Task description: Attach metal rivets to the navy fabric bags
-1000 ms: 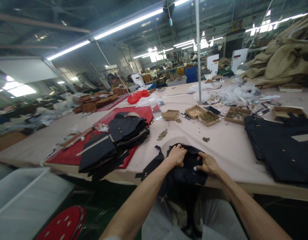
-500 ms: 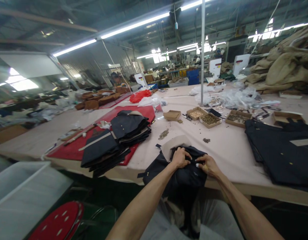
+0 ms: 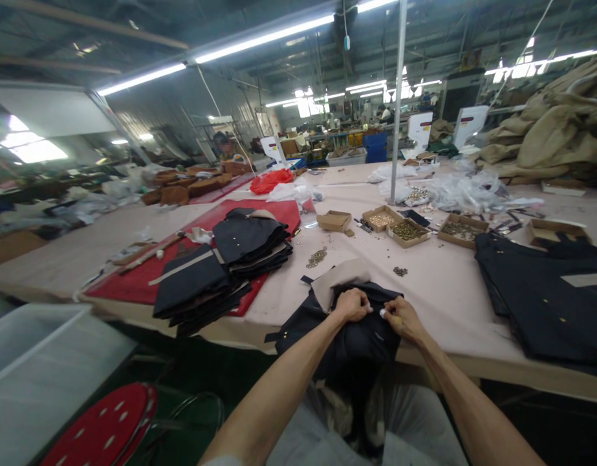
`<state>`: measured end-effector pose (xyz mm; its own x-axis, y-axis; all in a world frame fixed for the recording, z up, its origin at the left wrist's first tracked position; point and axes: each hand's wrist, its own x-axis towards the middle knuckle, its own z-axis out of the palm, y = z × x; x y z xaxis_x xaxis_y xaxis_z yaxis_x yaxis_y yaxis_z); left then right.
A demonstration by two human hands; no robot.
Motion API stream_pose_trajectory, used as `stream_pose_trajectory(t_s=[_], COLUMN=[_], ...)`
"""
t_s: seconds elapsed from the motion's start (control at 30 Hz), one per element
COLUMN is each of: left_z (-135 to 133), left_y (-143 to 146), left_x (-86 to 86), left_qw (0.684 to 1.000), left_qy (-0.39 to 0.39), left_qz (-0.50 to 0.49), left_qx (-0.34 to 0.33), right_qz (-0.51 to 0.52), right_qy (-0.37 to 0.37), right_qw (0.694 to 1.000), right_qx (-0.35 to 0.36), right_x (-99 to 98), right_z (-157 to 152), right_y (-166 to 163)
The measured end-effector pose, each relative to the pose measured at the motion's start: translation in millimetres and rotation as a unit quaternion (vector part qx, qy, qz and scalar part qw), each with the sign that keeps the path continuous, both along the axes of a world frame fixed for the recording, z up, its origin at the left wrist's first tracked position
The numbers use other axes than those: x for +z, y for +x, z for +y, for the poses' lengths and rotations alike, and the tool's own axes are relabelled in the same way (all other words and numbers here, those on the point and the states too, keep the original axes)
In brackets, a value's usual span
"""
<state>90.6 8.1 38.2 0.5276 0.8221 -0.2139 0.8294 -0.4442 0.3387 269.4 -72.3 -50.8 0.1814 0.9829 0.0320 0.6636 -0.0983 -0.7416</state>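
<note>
A black fabric piece with a beige lining flap (image 3: 344, 277) hangs over the table's front edge before me. On its left part, my left hand (image 3: 352, 305) is closed, fingertips pinched at the black fabric (image 3: 361, 343). My right hand (image 3: 400, 317) is closed at the right side of the same fabric, with something small and white at its thumb or fingertip. Whatever tiny part may lie between the fingers is too small to make out. Beyond the hands, small metal studs (image 3: 400, 271) and a heap of metal rings (image 3: 317, 257) lie on the table.
Stacked black pieces (image 3: 196, 285) lie on a red mat (image 3: 128, 288) to the left. More black pieces (image 3: 531, 304) lie right. Cardboard boxes of metal fittings (image 3: 409, 241) stand behind, near a metal pole (image 3: 398, 116). A red stool (image 3: 99, 427) and white bin (image 3: 50, 362) are lower left.
Both hands stay on the black fabric, their fingers slightly shifted and the left fingers drawn in more. The view has tilted a little; the fabric has hardly moved.
</note>
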Motion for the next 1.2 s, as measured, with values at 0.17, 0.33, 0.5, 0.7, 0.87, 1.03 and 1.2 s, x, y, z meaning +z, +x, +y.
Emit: stream_pose_trajectory(t_s=[0.17,0.33,0.5,0.7,0.87,1.03,1.2], left_z=[3.8,8.8,12.1,15.9,18.7,21.2,22.6], left_y=[9.1,13.6,16.4,18.3,23.3,27.2,18.5], left_x=[-1.7,-7.2,-10.2,-11.9,-12.8,-11.5,-8.6], left_qw=[0.999,0.998,0.998,0.997,0.994,0.992,0.993], left_qy=[-0.02,-0.017,-0.017,-0.018,-0.018,-0.024,-0.029], left_qz=[0.03,0.034,0.044,0.059,0.061,0.069,0.047], left_qx=[0.033,0.048,0.043,0.054,0.087,0.106,0.103], right_qz=[-0.018,0.007,-0.002,-0.015,-0.028,-0.047,0.145], right_qy=[-0.044,-0.049,-0.064,-0.076,-0.112,-0.108,-0.108], right_qw=[0.999,0.999,0.998,0.997,0.993,0.992,0.972], right_qx=[-0.003,-0.002,-0.015,-0.019,-0.025,-0.035,0.148], right_x=[1.2,2.8,5.1,12.1,19.2,29.8,52.1], right_z=[7.6,12.1,14.9,18.8,25.1,26.1,22.9], right_y=[-1.1,0.5,-1.2,-2.1,-4.8,-12.2,22.0])
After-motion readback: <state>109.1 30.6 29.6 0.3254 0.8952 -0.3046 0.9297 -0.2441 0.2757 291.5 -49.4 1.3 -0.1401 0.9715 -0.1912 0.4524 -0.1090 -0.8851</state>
